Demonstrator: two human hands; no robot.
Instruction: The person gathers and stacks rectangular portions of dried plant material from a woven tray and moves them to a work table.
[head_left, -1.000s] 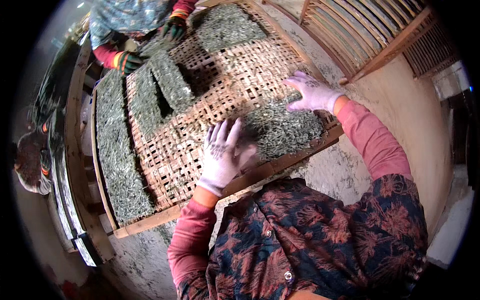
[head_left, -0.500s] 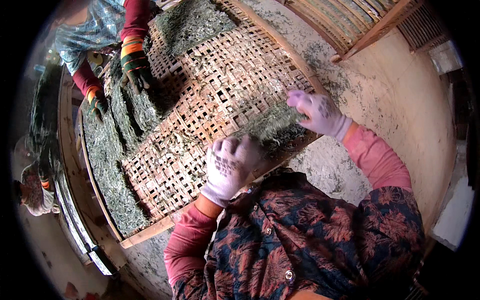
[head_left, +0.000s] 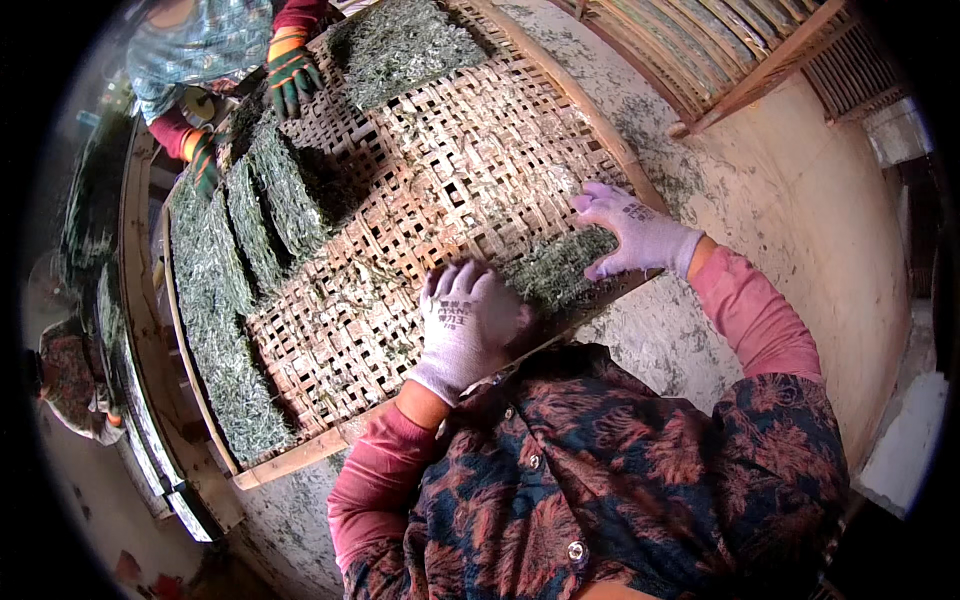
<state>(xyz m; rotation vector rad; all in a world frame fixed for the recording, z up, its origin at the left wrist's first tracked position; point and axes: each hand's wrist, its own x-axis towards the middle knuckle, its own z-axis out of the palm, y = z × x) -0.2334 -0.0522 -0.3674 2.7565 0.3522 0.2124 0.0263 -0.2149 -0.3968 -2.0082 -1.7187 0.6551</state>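
Observation:
A short strip of shredded dark green, seaweed-like stuff (head_left: 555, 268) lies along the near edge of a woven bamboo tray (head_left: 440, 170). At its left end is my left hand (head_left: 468, 315) in a pale lilac glove. Those fingers are bent and close together over the weave; the thumb side is blurred, and what lies under the palm is hidden. My right hand (head_left: 628, 232), gloved alike, spreads its fingers and thumb around the strip's right end, the thumb touching it.
Across the tray, a co-worker's striped-gloved hands (head_left: 291, 80) are near upright green slabs (head_left: 285, 200). Flat green sheets (head_left: 405, 50) cover the far end and left side (head_left: 235, 380). A slatted wooden rack (head_left: 690, 50) stands at the upper right. Another person (head_left: 75, 375) is at far left.
My right hand has spread its fingers wider around the strip's end, and my left hand has shifted slightly. The co-worker's hands have moved away from me, leaving the slabs' tops more visible.

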